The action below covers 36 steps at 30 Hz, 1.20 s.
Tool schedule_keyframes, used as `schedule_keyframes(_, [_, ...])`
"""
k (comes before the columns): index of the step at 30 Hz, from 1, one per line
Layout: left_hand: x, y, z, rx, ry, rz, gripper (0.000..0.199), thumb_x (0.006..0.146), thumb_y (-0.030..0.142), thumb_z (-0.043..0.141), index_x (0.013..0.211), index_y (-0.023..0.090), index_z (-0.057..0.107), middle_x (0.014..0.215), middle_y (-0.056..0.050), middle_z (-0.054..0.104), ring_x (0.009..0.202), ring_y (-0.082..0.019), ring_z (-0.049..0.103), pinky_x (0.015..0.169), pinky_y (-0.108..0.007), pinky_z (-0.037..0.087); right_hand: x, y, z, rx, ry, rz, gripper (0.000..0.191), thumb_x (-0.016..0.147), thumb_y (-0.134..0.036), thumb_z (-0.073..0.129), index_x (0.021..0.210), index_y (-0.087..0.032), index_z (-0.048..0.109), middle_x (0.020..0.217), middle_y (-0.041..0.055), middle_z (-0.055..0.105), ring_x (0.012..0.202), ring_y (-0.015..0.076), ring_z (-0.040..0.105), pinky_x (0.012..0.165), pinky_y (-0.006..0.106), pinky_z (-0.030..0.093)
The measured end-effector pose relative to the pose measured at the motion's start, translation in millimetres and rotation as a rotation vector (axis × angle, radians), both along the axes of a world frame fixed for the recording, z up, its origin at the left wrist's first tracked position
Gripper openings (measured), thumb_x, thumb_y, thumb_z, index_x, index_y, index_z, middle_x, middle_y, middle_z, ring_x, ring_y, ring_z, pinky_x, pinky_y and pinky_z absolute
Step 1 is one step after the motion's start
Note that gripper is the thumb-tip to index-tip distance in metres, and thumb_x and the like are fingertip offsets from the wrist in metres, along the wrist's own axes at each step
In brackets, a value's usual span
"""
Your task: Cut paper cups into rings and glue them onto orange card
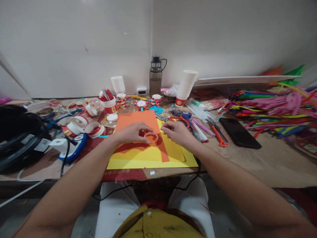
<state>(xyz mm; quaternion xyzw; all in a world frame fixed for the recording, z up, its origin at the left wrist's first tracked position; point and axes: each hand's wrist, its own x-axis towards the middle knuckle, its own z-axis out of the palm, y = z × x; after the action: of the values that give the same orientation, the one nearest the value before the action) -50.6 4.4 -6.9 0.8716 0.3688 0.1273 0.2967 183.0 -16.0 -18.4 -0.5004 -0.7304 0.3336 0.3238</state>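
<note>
My left hand (pixel 135 133) is curled, with thumb and fingers around the side of a small round cut piece of paper cup (pixel 151 136), its open rim facing up. The cup piece is over an orange paper sheet (pixel 138 118), which lies on yellow sheets (pixel 173 150). My right hand (pixel 175 131) hovers to the right of the cup piece, apart from it. Thumb and fingertips are pinched there; whatever is between them is too small to make out. Just behind the right hand are orange-handled scissors (pixel 178 119) and a blue glue gun (pixel 182 114).
Cut cup rings (pixel 94 129) and a blue-white power strip (pixel 74 150) lie left. Stacked paper cups (pixel 187 87) and a bottle (pixel 155 77) stand at the back. Markers (pixel 199 130), a cutter (pixel 219 134), a phone (pixel 239 133) and pipe cleaners (pixel 272 109) lie right.
</note>
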Motion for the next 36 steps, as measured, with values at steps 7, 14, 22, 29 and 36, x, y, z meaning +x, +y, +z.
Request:
schedule_keyframes(7, [-1.3,1.0,-2.3,-0.025,-0.008,0.022,0.046,0.071,0.045,0.071,0.112,0.024,0.065,0.108,-0.003,0.064,0.089,-0.016,0.058,0.078,-0.027,0.045,-0.5,-1.1,0.5,0.011,-0.028,0.032,0.021,0.084,-0.034,0.053,0.077,-0.016,0.061,0.057,-0.0021,0.054,0.054,0.0103,0.048,0.052,0.024,0.036])
schedule_keyframes(14, [-1.6,0.7,-2.3,-0.023,-0.009,0.032,0.049,0.07,0.046,0.072,0.112,0.023,0.064,0.106,-0.004,0.064,0.088,-0.017,0.058,0.077,-0.027,0.045,-1.3,-2.5,-4.0,0.034,-0.055,0.168,0.022,0.083,-0.034,0.057,0.096,-0.018,0.063,0.074,0.0004,0.06,0.065,0.0119,0.053,0.057,0.024,0.039])
schedule_keyframes(22, [-1.9,2.4,-4.1,-0.049,-0.023,0.022,0.049,0.071,0.048,0.071,0.114,0.024,0.064,0.103,-0.004,0.062,0.085,-0.016,0.058,0.076,-0.028,0.045,-4.2,-5.6,0.3,0.077,-0.174,0.19,0.015,0.08,-0.023,0.062,0.093,-0.017,0.066,0.078,0.0016,0.065,0.066,0.0115,0.056,0.06,0.023,0.04])
schedule_keyframes(29, [-1.0,0.4,-1.6,-0.022,-0.013,0.031,0.051,0.071,0.049,0.07,0.114,0.023,0.064,0.104,-0.004,0.063,0.087,-0.016,0.058,0.076,-0.027,0.045,-5.4,-4.7,-0.3,0.104,-0.222,0.188,0.013,0.081,-0.023,0.061,0.091,-0.018,0.067,0.078,0.0018,0.064,0.067,0.0116,0.056,0.059,0.023,0.038])
schedule_keyframes(36, [-1.7,1.3,0.3,-0.039,0.001,0.035,0.055,0.07,0.05,0.07,0.117,0.023,0.062,0.112,-0.005,0.065,0.093,-0.018,0.06,0.082,-0.029,0.045,-4.6,-5.7,-0.7,0.095,-0.195,0.183,0.014,0.082,-0.024,0.059,0.092,-0.017,0.066,0.079,0.0022,0.065,0.067,0.0115,0.056,0.06,0.023,0.038])
